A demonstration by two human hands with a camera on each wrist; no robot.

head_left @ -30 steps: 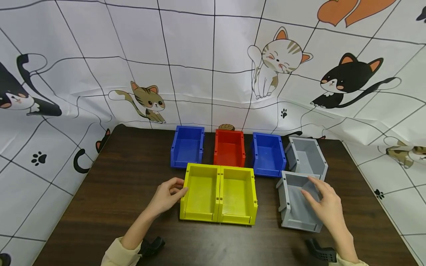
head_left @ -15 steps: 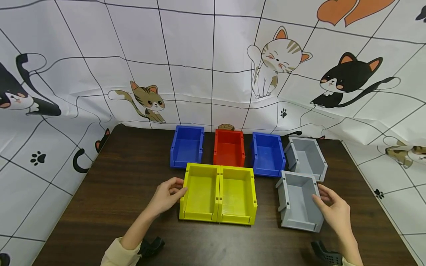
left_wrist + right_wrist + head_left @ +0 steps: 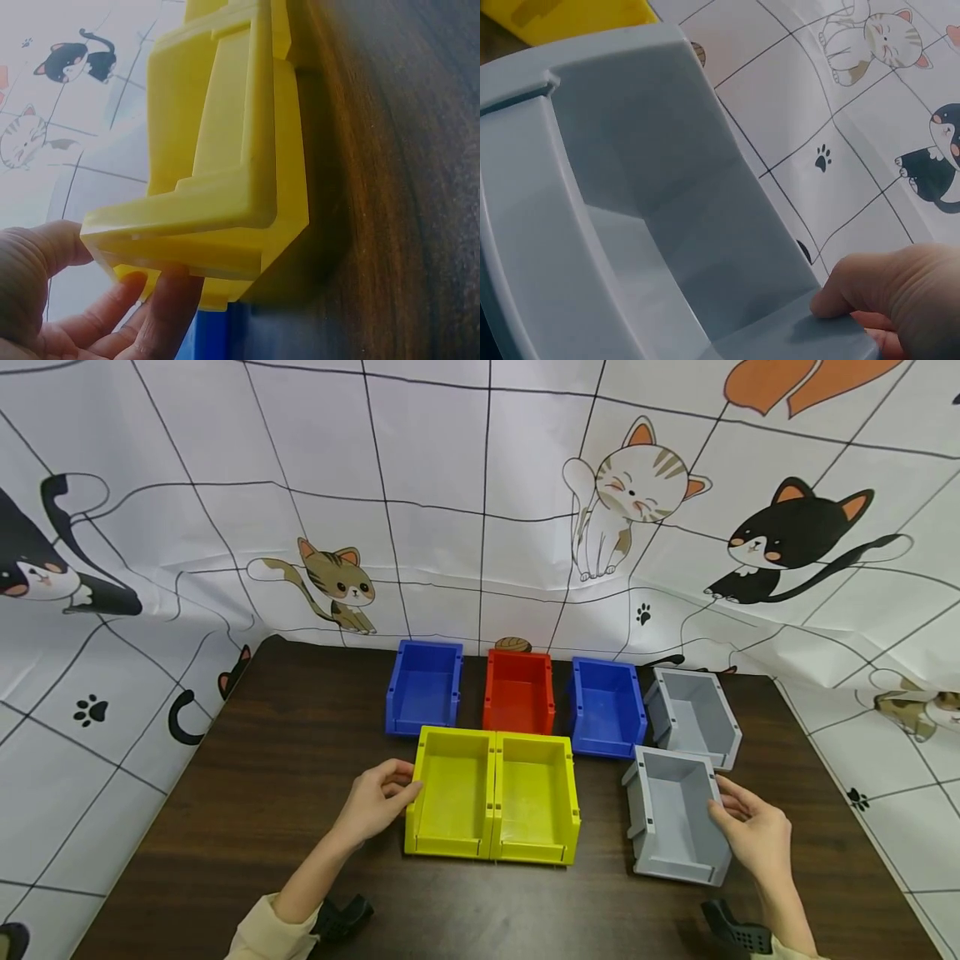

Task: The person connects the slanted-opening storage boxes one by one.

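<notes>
On desk [image 3: 300, 814], left hand [image 3: 377, 802] edge-gripped yellow bin [image 3: 452, 793], right hand [image 3: 757, 839] grey bin [image 3: 678, 814]. 2 yellow, 2 grey, gap between; 2 blue [image 3: 424, 689], 1 red [image 3: 519, 693].

On the table [image 3: 300, 718] — a row of four bins [image 3: 519, 693] behind three nearer bins [image 3: 534, 793].

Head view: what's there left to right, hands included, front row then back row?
Front: left hand → left yellow bin → right yellow bin → front gray bin → right hand.
Back: left blue bin → red bin → right blue bin → back gray bin.
</notes>
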